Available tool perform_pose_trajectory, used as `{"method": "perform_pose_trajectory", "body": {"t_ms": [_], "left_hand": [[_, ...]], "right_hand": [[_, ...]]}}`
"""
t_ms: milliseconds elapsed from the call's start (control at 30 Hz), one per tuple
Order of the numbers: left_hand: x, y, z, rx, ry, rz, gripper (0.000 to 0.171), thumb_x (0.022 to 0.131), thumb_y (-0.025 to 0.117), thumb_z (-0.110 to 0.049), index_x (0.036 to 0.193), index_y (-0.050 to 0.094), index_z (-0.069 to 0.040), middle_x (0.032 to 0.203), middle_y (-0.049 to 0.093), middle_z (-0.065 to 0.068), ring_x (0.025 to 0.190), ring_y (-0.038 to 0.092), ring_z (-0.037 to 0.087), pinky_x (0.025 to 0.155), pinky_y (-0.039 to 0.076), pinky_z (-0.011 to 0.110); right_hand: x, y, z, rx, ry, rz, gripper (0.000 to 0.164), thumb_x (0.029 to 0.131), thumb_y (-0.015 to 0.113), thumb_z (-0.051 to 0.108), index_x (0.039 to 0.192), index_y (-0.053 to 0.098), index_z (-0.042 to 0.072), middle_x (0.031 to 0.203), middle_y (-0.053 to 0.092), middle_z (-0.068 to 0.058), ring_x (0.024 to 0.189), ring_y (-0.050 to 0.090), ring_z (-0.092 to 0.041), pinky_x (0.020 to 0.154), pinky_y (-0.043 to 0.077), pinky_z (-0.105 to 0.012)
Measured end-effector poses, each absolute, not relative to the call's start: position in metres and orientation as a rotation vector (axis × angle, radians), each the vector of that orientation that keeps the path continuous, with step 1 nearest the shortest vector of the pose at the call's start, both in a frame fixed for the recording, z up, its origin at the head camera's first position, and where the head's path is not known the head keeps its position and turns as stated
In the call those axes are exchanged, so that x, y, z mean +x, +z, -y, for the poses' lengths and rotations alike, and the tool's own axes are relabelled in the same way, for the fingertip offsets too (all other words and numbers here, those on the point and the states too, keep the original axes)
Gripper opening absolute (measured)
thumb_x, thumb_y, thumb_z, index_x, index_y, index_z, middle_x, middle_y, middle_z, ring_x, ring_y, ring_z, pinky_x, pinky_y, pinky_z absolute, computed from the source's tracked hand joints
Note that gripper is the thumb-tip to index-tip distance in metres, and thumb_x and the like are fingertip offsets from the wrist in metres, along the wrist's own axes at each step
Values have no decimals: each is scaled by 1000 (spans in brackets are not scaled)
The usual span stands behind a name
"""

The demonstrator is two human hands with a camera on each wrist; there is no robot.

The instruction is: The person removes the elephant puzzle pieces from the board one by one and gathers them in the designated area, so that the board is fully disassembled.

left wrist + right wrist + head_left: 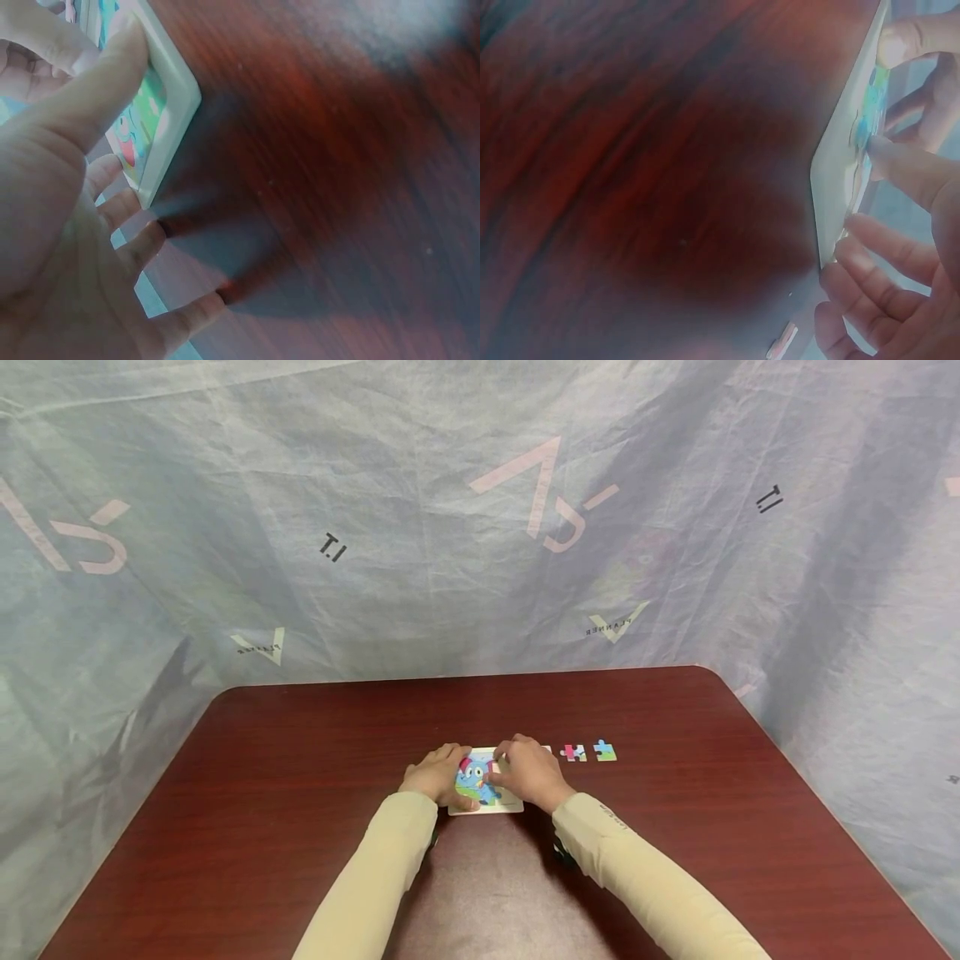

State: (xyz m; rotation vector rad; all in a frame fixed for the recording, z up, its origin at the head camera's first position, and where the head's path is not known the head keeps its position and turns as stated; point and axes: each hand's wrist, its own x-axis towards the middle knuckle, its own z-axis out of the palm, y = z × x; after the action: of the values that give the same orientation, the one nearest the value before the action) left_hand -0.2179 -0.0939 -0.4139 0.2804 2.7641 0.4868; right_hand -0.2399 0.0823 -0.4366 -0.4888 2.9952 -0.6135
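Note:
A jigsaw puzzle board (508, 806) with a pale frame lies on the table, showing a blue cartoon animal on green. My left hand (437, 774) holds its left side, thumb on the near frame and picture, fingertips along the outer edge. Over the right part of the board is my right hand (531, 770). Its thumb touches the picture beside a blue puzzle piece (859, 133), and its other fingers reach the board's edge with no piece visibly pinched. Bare frame floor shows at the board's right. The hands cover part of the picture.
Right of the board lie a pink-and-white puzzle piece (573, 752) and a blue-and-green puzzle piece (604, 751). Another pale piece (547, 748) peeks out behind the right hand. The dark red wooden table (300, 777) has a printed grey cloth (420, 527) hanging behind it.

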Motion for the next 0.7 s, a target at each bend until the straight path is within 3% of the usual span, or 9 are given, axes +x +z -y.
{"method": "perform_pose_trajectory", "body": {"t_ms": [400,700], "left_hand": [[-219,-415,93,277,470,-2760,89,82,86,-37,154,41,-11,157,39,12,145,36,33,110,34,64],[-222,-418,93,267,453,-2763,89,82,86,-39,154,41,-12,156,41,11,144,37,32,109,36,64]], "right_hand": [[-245,-438,-83,-478,-646,-2975,35,81,87,36,103,75,11,99,64,-4,77,58,-17,58,51,-33],[-249,-438,-83,-479,-713,-2956,34,78,90,30,99,70,12,90,59,-2,77,55,-17,62,49,-35]]}}
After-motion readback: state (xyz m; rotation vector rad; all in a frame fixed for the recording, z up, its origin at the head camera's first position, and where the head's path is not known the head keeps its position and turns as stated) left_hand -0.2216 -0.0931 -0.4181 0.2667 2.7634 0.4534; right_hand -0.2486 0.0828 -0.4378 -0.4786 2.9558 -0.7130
